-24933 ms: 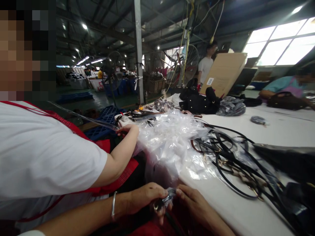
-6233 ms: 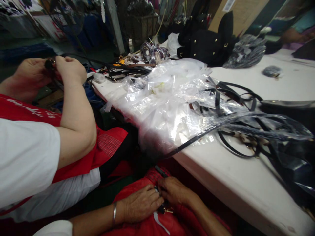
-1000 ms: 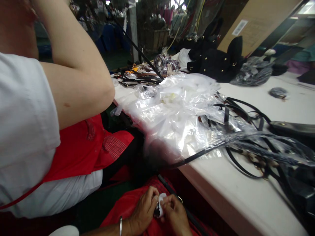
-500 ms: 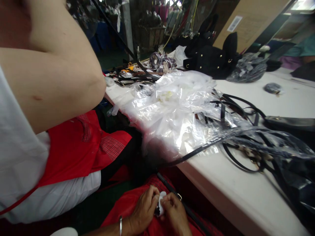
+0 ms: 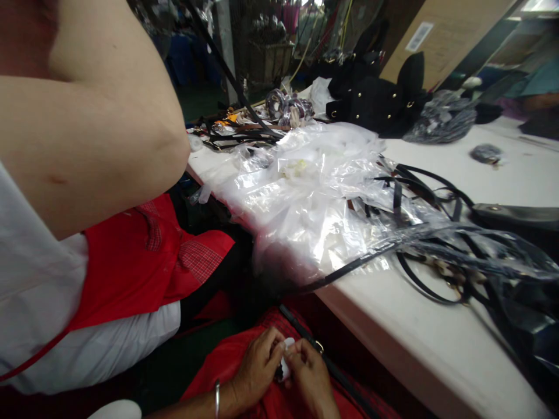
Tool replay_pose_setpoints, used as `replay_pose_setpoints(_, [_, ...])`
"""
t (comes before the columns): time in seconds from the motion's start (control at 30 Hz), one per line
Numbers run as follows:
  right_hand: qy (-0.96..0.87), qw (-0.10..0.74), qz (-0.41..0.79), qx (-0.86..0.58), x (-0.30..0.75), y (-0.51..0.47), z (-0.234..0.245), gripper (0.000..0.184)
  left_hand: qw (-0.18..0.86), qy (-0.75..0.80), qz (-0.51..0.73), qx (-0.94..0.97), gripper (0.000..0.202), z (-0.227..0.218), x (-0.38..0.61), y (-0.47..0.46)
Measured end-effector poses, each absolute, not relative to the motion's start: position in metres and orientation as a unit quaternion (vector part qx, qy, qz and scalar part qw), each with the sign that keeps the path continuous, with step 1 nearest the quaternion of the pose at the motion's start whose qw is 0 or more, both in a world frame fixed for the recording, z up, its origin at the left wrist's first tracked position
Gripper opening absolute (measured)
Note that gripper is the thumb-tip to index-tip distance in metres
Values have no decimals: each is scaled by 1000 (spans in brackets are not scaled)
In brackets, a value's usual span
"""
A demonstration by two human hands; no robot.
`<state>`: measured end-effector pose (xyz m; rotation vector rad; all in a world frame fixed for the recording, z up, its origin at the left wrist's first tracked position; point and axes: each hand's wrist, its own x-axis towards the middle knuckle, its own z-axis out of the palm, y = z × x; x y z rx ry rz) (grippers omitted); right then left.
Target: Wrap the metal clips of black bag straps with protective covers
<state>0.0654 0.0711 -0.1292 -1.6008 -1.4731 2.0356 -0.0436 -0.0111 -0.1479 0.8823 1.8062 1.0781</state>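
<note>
Low in the head view, above my lap, my left hand (image 5: 258, 362) is closed, thumb and fingertips pinching a small white piece (image 5: 285, 369), perhaps paper or thin foam. My right hand (image 5: 309, 372) pinches the other side of the same piece. A small dark item (image 5: 278, 373) shows beneath it by the left fingertips; its kind is hidden. Beside my right hand, a black strap (image 5: 297, 323) with a gold-coloured ring (image 5: 319, 347) lies across my red apron (image 5: 227, 364).
A white table (image 5: 379, 326) carries clear plastic bags (image 5: 314, 186), bagged black straps (image 5: 458, 244), black bags (image 5: 375, 105) and a cardboard box (image 5: 441, 41). Close on my left is another person's bent arm (image 5: 100, 134) and red apron (image 5: 131, 267).
Both hands stay together at the white piece, with only slight finger movement. The other person's arm has shifted a little, and the view has moved slightly.
</note>
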Motion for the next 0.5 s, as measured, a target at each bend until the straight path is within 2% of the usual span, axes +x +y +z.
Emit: replay_pose_setpoints(0.5, [-468,70,673,-569,67,70,-138,18,404,717,440,360,27,-148,-43,-14])
